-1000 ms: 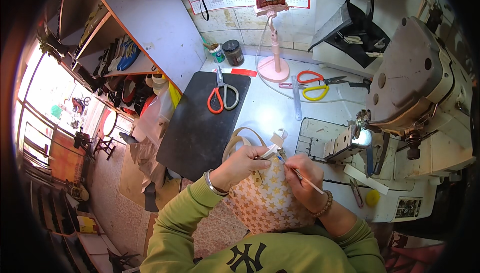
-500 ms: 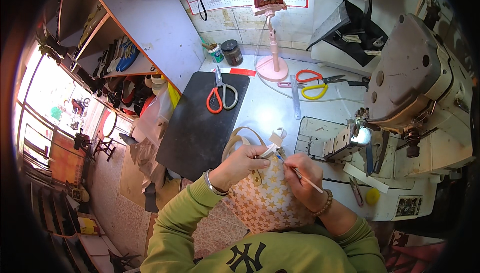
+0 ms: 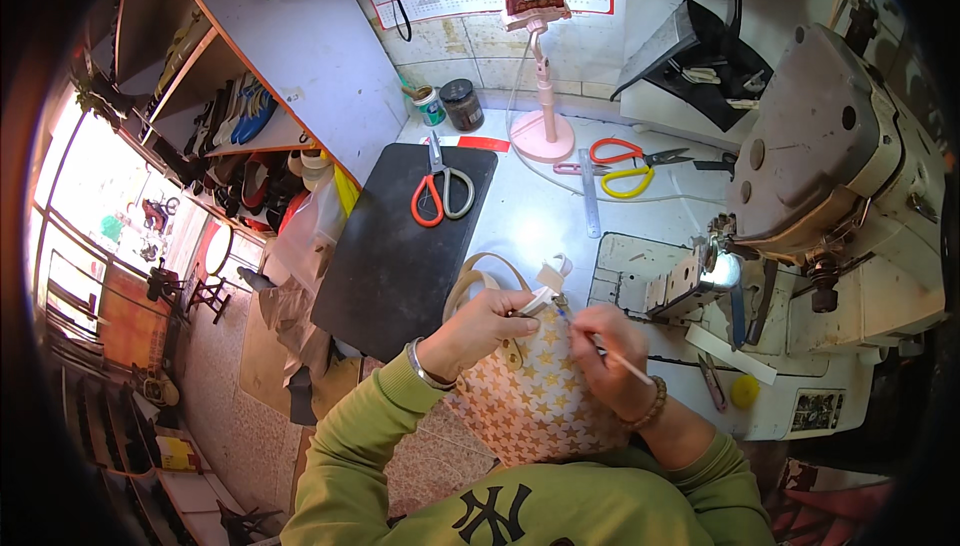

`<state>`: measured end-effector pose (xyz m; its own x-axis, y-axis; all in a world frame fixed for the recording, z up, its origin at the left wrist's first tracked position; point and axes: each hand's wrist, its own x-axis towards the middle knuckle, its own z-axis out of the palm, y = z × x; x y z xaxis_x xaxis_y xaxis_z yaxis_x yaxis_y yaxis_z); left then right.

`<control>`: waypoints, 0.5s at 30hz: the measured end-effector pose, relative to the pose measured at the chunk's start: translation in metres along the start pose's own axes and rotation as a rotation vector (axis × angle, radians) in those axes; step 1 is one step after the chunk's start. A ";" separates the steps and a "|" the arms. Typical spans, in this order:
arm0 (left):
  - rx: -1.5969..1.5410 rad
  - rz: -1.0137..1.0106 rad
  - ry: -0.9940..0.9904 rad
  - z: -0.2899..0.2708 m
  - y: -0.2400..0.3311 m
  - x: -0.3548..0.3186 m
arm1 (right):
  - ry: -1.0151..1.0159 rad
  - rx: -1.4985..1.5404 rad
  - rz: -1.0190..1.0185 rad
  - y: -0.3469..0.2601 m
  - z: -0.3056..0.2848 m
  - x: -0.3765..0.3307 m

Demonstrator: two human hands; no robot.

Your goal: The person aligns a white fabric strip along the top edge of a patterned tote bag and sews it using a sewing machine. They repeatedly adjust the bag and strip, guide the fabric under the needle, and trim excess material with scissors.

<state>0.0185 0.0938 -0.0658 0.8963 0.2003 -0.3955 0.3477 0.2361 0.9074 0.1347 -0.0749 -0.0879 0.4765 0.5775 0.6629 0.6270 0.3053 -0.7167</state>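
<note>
A white bag with gold stars (image 3: 540,396) lies against my body at the table's front edge. Its beige strap (image 3: 505,259) loops up behind my left hand (image 3: 478,331), whose thumb and fingers pinch a whitish strap end (image 3: 543,298). My right hand (image 3: 607,348) is closed round a thin white pen-like tool (image 3: 630,369). The blue tip of that tool points at the strap end, close to a small metal fitting (image 3: 560,300). Whether the tip touches is too small to tell.
A black mat (image 3: 395,256) with red-and-grey handled scissors (image 3: 437,186) lies to the left. Behind are a pink phone stand (image 3: 543,136), a clear ruler (image 3: 589,196) and red-and-yellow handled scissors (image 3: 630,168). A sewing machine (image 3: 820,146) fills the right side.
My right hand has shifted very slightly, and the tool has tilted a little. My left hand keeps its grip on the strap end.
</note>
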 end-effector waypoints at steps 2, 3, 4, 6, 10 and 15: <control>-0.009 -0.001 0.001 0.000 0.001 -0.001 | 0.087 0.016 0.032 0.007 -0.002 -0.002; -0.013 -0.003 0.005 0.000 0.001 -0.002 | 0.136 0.028 0.050 0.013 -0.003 -0.001; 0.001 -0.007 0.010 0.000 0.001 -0.002 | 0.182 0.055 0.091 0.022 -0.003 0.000; 0.031 -0.011 0.012 0.000 0.001 -0.002 | 0.117 -0.037 0.208 0.042 -0.003 0.002; 0.029 -0.013 0.001 0.001 0.002 -0.002 | 0.074 0.078 0.672 0.084 0.013 0.003; 0.015 -0.009 0.009 0.003 0.004 -0.007 | 0.049 -0.006 0.797 0.092 0.021 -0.007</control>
<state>0.0142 0.0909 -0.0587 0.8907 0.2064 -0.4052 0.3603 0.2234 0.9057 0.1764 -0.0352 -0.1627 0.8089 0.5866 -0.0394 0.0898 -0.1894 -0.9778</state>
